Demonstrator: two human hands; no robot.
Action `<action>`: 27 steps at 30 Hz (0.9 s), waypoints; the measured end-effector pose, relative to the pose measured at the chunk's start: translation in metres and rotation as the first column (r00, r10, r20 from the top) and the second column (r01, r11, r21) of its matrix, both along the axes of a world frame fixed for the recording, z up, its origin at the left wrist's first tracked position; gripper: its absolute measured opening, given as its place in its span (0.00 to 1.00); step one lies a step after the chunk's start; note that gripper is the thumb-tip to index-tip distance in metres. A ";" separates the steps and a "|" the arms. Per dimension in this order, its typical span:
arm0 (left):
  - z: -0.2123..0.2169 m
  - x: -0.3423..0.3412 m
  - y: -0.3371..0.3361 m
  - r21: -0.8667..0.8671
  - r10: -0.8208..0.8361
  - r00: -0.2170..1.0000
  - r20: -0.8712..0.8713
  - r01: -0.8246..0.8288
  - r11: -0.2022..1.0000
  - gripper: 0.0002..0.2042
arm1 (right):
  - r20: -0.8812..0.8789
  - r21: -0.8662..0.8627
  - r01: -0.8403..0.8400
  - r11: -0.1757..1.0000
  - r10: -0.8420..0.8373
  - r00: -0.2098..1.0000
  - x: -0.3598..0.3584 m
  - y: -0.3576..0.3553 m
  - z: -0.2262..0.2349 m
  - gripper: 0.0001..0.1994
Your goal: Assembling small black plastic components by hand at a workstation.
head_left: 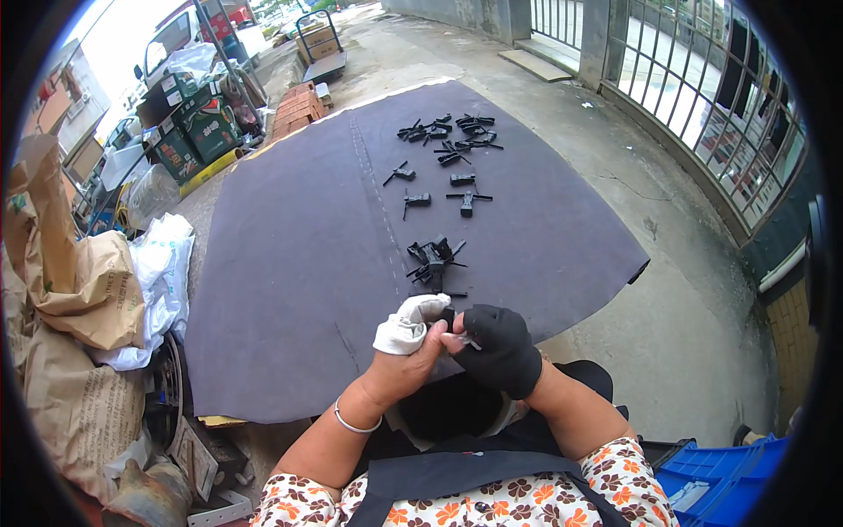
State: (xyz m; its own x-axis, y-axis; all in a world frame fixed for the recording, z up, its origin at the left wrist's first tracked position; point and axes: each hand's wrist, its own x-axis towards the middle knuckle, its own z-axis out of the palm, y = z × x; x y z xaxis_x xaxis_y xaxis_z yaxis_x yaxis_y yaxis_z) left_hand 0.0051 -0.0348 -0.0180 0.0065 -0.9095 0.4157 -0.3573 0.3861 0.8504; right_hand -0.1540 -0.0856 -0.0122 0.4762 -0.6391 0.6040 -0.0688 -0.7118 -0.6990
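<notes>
Close in front of my body, at the table's near edge, my two hands meet. My left hand [413,332] wears a white glove with the thumb bare, and its fingers pinch a small black plastic part [449,314]. My right hand [499,350], in a black glove with bare fingertips, is closed at the same part. A thin whitish strip [472,342] shows at its fingers; I cannot make out what it is. Just beyond my hands lies a pile of black plastic parts [434,255] with thin arms. Much of the held part is hidden by my fingers.
A dark grey sheet covers the table [281,263]. Several similar black parts [467,204] lie farther off, with a larger cluster [426,129] near the back. Brown paper sacks [88,290] stand at left, a blue crate [724,479] at lower right. Beyond are bricks [297,110] and a trolley [327,63].
</notes>
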 end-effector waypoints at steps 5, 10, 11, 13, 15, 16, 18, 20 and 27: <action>0.019 -0.010 0.014 0.358 -0.038 0.926 -0.376 0.183 0.916 0.12 | 0.092 0.469 -0.060 0.881 0.019 0.996 -0.001 -0.004 -0.009 0.06; 0.020 -0.008 0.015 0.348 0.069 0.969 -0.239 0.019 0.937 0.12 | -0.020 0.510 -0.136 0.850 0.170 0.985 -0.007 -0.011 0.000 0.07; 0.020 -0.008 0.015 0.347 0.070 0.968 -0.240 0.018 0.938 0.12 | -0.078 0.419 -0.134 0.898 0.183 0.980 -0.008 -0.011 0.001 0.08; 0.018 -0.010 0.015 0.296 0.111 0.981 -0.158 -0.060 0.953 0.12 | -0.137 0.324 -0.137 0.936 0.190 0.972 -0.007 -0.008 -0.001 0.09; 0.014 -0.011 0.013 0.110 0.123 0.992 0.036 -0.126 0.986 0.12 | -0.100 0.306 -0.124 0.944 0.161 0.982 -0.002 -0.005 -0.004 0.10; 0.013 -0.012 0.012 -0.091 0.168 0.960 0.224 -0.151 0.984 0.13 | -0.100 0.307 -0.124 0.944 0.162 0.982 -0.001 -0.005 -0.004 0.10; 0.016 -0.016 0.013 -0.162 0.234 0.923 0.305 -0.192 0.968 0.13 | -0.086 0.357 -0.127 0.925 0.168 0.982 0.001 -0.004 -0.003 0.09; 0.018 -0.017 0.015 -0.237 0.303 0.875 0.378 -0.225 0.945 0.13 | -0.058 0.361 -0.124 0.924 0.155 0.986 0.003 0.000 -0.007 0.09; 0.019 -0.012 0.018 0.093 0.137 0.989 -0.057 -0.131 0.987 0.14 | -0.166 0.417 -0.058 0.907 0.138 0.976 -0.007 -0.005 0.013 0.07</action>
State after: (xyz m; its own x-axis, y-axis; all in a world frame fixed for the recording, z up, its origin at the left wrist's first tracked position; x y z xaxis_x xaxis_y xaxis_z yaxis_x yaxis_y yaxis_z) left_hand -0.0065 -0.0170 0.0011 0.1543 -0.9319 0.3282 -0.3456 0.2603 0.9016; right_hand -0.1612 -0.0905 0.0003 0.6276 -0.7541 0.1938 -0.1717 -0.3768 -0.9102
